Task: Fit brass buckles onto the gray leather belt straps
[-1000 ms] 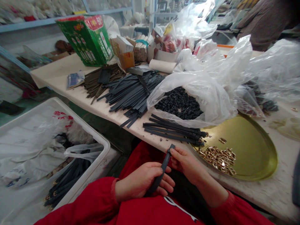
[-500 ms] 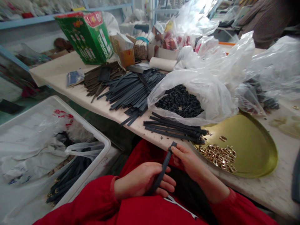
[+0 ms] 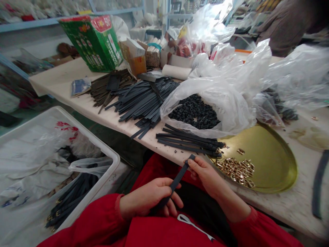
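A dark strap (image 3: 177, 180) runs between both hands above my lap. My left hand (image 3: 150, 200) is closed round its lower part. The fingers of my right hand (image 3: 205, 173) pinch its upper end, close to the table edge. Just beyond lies a small bundle of similar straps (image 3: 187, 140) beside a round brass tray (image 3: 272, 161) that carries a heap of small gold metal pieces (image 3: 238, 171).
An open plastic bag of small black loops (image 3: 195, 111) sits behind the bundle. A large pile of dark strips (image 3: 144, 99) and a green box (image 3: 94, 43) lie further left. A white bin (image 3: 77, 137) with finished straps stands at my left. Another person's sleeve (image 3: 288, 24) shows top right.
Both hands keep hold of the strap. The strap's upper end has tilted slightly to the right and the left hand's fingers have shifted along it. The view has shifted a little.
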Tool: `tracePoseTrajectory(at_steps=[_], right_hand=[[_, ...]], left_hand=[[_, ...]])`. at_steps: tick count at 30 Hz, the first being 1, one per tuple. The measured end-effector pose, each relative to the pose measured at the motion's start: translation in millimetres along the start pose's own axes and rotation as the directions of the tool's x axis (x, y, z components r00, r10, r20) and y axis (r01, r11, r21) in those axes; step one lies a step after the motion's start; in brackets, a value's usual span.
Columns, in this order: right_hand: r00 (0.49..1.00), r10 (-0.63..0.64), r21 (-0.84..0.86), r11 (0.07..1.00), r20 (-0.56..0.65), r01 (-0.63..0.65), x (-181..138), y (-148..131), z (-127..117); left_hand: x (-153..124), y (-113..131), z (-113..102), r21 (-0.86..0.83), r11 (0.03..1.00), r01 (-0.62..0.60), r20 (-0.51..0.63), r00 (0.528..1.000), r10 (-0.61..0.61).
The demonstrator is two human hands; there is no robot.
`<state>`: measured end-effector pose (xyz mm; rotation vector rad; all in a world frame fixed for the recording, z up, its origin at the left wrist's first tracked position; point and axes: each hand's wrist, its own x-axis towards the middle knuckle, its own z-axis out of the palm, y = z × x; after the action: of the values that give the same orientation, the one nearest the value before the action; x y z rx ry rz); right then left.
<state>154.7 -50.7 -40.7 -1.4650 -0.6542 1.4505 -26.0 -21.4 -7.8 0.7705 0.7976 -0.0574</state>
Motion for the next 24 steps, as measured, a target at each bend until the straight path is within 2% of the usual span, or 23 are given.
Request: tracePoseTrajectory(at_steps=[2,4,7,9,11,13,14,16,18,19,21,22,23,24], right_hand=[[0.999,-0.037,-0.038,0.999,0.003,0.037,-3.7,-2.8,5.7],[0.995,-0.089,-0.049,0.995,0.05,0.091,-6.2,-4.8,12.1],[0.98,-0.179,-0.026,0.983,0.087,0.182,-5.3,-5.8,19.1],[0.974,-0.214,-0.009,0.977,0.081,0.215,-3.3,-5.7,21.4],[0.969,-0.226,0.016,0.974,0.102,0.226,-2.3,-5.0,21.5],[0.963,-0.236,0.014,0.972,0.128,0.236,-3.2,-4.1,16.3],[0.961,-0.249,-0.027,0.967,0.122,0.254,-4.1,-4.1,10.0],[0.95,-0.308,-0.225,0.923,0.051,0.312,-5.7,-6.3,-13.3],[0.904,-0.422,-0.541,0.777,-0.066,0.323,-5.0,-12.9,-50.6],[0.865,-0.487,-0.704,0.656,-0.12,0.271,-3.2,-17.6,-72.6],[0.797,-0.581,-0.935,0.351,-0.168,0.059,3.4,-27.7,-116.0],[0.799,-0.576,-0.98,0.18,-0.174,-0.084,7.9,-32.0,-134.5],[0.819,-0.548,-0.984,0.044,-0.168,-0.172,12.9,-35.2,-149.6],[0.835,-0.525,-0.975,-0.036,-0.167,-0.218,18.1,-37.3,-160.8]], left_hand=[[3.6,7.9,-0.7,0.141,0.988,-0.064,-0.015,0.998,0.067],[11.3,15.9,-0.4,0.261,0.95,-0.171,-0.071,0.978,0.196],[27.6,24.1,1.0,0.411,0.854,-0.321,-0.161,0.896,0.414],[38.2,27.9,1.8,0.489,0.791,-0.368,-0.155,0.855,0.494],[46.2,32.3,2.5,0.568,0.732,-0.377,-0.12,0.842,0.526],[51.6,37.6,2.5,0.626,0.689,-0.365,-0.082,0.848,0.524],[53.4,40.3,2.0,0.649,0.675,-0.352,-0.068,0.856,0.512],[56.4,44.7,-0.3,0.68,0.658,-0.324,-0.049,0.875,0.481],[60.1,46.4,-3.8,0.68,0.67,-0.299,-0.058,0.889,0.455],[62.7,46.1,-5.5,0.663,0.691,-0.287,-0.074,0.894,0.442],[69.4,43.4,-7.6,0.611,0.742,-0.276,-0.096,0.905,0.415],[73.1,41.7,-7.6,0.591,0.758,-0.277,-0.097,0.908,0.407],[76.7,40.1,-6.8,0.583,0.762,-0.282,-0.089,0.91,0.404],[79.8,39.0,-5.3,0.585,0.758,-0.289,-0.077,0.91,0.406]])
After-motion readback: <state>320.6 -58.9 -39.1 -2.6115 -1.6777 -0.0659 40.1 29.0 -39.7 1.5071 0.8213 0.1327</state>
